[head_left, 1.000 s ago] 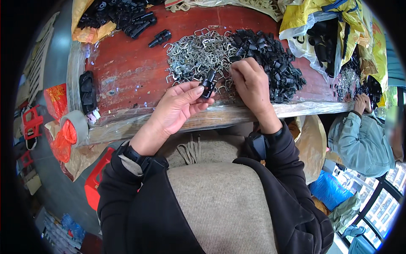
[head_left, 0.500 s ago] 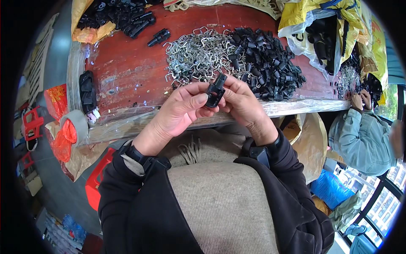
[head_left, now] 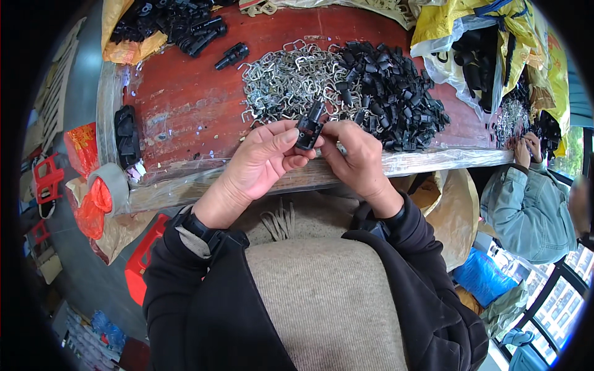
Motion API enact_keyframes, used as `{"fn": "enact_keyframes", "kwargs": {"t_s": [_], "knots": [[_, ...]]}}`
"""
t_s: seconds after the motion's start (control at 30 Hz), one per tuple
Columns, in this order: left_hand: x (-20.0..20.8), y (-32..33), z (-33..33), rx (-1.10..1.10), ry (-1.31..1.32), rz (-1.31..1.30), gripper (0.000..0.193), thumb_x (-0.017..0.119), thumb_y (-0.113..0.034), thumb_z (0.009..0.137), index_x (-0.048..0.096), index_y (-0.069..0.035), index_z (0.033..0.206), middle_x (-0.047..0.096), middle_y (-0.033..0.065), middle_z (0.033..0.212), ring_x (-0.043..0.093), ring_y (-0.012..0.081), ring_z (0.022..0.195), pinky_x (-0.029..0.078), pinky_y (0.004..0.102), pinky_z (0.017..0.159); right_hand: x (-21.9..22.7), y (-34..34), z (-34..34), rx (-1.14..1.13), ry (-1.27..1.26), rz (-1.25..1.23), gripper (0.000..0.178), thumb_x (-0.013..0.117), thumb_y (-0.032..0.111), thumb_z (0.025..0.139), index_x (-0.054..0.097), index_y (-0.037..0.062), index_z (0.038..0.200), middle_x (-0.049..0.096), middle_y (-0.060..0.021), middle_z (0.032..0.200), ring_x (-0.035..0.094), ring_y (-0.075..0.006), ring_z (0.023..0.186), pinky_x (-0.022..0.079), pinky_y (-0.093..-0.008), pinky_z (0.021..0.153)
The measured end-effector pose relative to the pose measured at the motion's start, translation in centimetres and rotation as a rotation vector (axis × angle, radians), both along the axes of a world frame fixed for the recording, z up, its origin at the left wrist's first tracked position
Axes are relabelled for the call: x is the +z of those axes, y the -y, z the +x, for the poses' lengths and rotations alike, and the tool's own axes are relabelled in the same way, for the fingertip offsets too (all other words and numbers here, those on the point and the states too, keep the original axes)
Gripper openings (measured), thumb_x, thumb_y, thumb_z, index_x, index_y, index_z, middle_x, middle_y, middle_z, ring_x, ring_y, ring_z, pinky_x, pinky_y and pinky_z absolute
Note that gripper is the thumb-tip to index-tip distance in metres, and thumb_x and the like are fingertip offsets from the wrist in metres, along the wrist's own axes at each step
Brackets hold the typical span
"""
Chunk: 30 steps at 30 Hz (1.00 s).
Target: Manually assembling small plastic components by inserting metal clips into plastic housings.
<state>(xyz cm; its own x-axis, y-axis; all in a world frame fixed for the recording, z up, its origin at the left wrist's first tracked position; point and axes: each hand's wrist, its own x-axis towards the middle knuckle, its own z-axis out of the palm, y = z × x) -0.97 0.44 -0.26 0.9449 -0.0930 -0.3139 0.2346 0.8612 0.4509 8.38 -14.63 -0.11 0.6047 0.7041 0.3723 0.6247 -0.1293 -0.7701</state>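
Between the thumb and fingers of my left hand (head_left: 263,154) is a black plastic fitting (head_left: 309,128), a narrow stem above a wider, open-framed base. It stands tilted, its stem pointing up and slightly right, over the table's front edge. My right hand (head_left: 356,151) is closed at the fitting's right side, index finger and thumb drawn together. Whatever that pinch holds is too small or hidden to make out. Just beyond my hands lie a heap of bent metal hooks (head_left: 291,77) and, to its right, a heap of small black plastic pieces (head_left: 396,99).
A similar black fitting (head_left: 232,55) lies alone on the red table (head_left: 185,93); more fill a bag (head_left: 133,52) at far left. A black part (head_left: 128,136) and tape roll (head_left: 111,185) sit at the left edge. Right are a yellow bag (head_left: 433,28) and a co-worker (head_left: 526,204).
My right hand has turned and drawn slightly right, its fingers no longer wrapped against the fitting's upper side. The fitting has shifted a little left in my left hand.
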Motion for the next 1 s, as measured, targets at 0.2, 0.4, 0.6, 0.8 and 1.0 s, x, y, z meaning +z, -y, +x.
{"fn": "enact_keyframes", "kwargs": {"t_s": [0.2, 0.4, 0.6, 0.8, 1.0], "knots": [[-0.1, 0.3, -0.4, -0.029, 0.029, -0.036, 0.025, 0.051, -0.015, 0.083, 0.05, 0.0, 0.103, 0.058, 0.0135, 0.094, 0.058, 0.0144, 0.08, 0.049, 0.0234, 0.07, -0.3, 0.5, 0.2, 0.054, 0.117, -0.022, 0.015, 0.057, -0.001, 0.068, 0.053, 0.0023, 0.082, 0.052, -0.0102, 0.064, 0.053, -0.0222, 0.055, 0.042, -0.0298, 0.053], [-0.1, 0.3, -0.3, 0.074, -0.03, -0.027, 0.028, 0.053, -0.014, 0.082, 0.047, 0.001, 0.106, 0.056, 0.0173, 0.095, 0.058, 0.0183, 0.079, 0.05, 0.0246, 0.068, -0.2, 1.3, -0.1, -0.101, -0.749, 0.132, 0.009, 0.051, 0.009, 0.082, 0.051, 0.0015, 0.076, 0.051, 0.0003, 0.056, 0.042, -0.0016, 0.048, 0.034, -0.0168, 0.044], [-0.3, 0.5, -0.1, 0.036, -0.143, -0.01, 0.02, 0.052, -0.01, 0.082, 0.05, 0.001, 0.099, 0.058, 0.0113, 0.091, 0.059, 0.0192, 0.079, 0.05, 0.025, 0.07, -0.3, 0.8, -0.3, -0.043, -0.913, 0.236, 0.01, 0.048, 0.009, 0.084, 0.05, 0.0021, 0.076, 0.052, 0.001, 0.061, 0.043, -0.001, 0.052, 0.034, -0.0149, 0.047], [-0.1, 0.5, 0.1, 0.01, -0.174, 0.034, 0.026, 0.052, -0.01, 0.082, 0.047, 0.0, 0.105, 0.057, 0.0127, 0.094, 0.059, 0.023, 0.082, 0.05, 0.0269, 0.07, -0.1, 0.5, -0.4, -0.013, -0.869, 0.23, 0.007, 0.05, 0.007, 0.083, 0.05, 0.0004, 0.081, 0.05, -0.0003, 0.069, 0.045, -0.0052, 0.057, 0.037, -0.0171, 0.053], [0.3, 0.7, 0.1, -0.024, -0.127, 0.016, 0.024, 0.054, -0.01, 0.081, 0.051, 0.001, 0.102, 0.058, 0.0084, 0.091, 0.059, 0.0182, 0.079, 0.049, 0.024, 0.068, 0.1, 0.5, 0.1, 0.032, -0.331, 0.211, 0.006, 0.061, 0.003, 0.072, 0.056, 0.0011, 0.073, 0.053, -0.0041, 0.07, 0.048, -0.0113, 0.061, 0.038, -0.0227, 0.054]]}}
